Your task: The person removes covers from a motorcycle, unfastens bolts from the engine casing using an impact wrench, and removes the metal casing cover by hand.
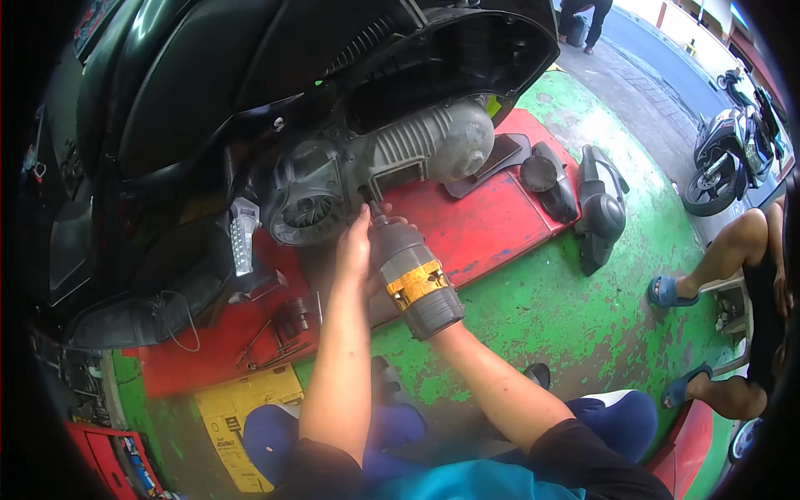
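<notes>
A dark grey impact wrench point(400, 250) with a yellow-orange band points away from me at a scooter's engine point(417, 142). My left hand point(357, 246) is closed around its nose, thumb along the near side and fingertips showing beyond. Under the rear of the tool comes my right hand point(448, 333), on the grip, its fingers hidden by the tool body. The wrench's tip meets the lower edge of the metal casing, beside the finned fan point(307, 210); the fastener there is hidden.
The scooter stands over a red platform point(467, 233) on a green floor point(500, 333). Black covers point(602, 208) lie to the right. Several hand tools point(283, 333) lie at left, near yellow cardboard point(250, 408). A seated person point(742, 242) is at right; a parked scooter point(725, 158) stands beyond.
</notes>
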A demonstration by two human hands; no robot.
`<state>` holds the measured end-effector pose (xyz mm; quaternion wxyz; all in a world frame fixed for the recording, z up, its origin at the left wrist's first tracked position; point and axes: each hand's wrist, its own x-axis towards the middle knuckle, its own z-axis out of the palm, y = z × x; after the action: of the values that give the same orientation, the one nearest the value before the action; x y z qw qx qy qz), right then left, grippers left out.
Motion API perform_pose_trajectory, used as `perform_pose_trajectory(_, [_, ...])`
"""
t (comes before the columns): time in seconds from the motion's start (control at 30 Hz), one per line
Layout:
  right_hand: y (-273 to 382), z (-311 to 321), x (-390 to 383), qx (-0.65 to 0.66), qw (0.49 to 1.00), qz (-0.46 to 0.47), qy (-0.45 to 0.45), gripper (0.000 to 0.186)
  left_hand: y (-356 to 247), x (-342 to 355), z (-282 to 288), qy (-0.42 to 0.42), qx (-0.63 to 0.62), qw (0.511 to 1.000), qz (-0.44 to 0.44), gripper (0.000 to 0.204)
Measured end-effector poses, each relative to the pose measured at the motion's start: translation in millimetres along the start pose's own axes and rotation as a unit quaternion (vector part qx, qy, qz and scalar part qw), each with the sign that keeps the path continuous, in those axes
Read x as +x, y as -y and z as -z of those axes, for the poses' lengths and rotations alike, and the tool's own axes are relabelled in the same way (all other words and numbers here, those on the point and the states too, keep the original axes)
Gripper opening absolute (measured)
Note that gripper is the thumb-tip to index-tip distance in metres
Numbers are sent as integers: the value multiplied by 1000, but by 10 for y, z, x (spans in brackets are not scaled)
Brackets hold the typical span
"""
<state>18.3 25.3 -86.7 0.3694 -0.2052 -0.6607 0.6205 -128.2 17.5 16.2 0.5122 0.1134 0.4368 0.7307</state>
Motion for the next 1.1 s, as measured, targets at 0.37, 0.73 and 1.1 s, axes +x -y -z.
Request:
perform_pose_trajectory(0.37, [-1,30,90,-16,999,44,22,41,21,11,41,-17,4,1000,-7,49])
perform_pose_trajectory(0.73, [291,159,6,45,999,-7,-13,34,77,55,151,-3,17,1000,-14,52])
perform_pose_trajectory(1.1, [99,420,-141,110,992,-57,-13,20,163,-266,-166,19,60,996,-64,45])
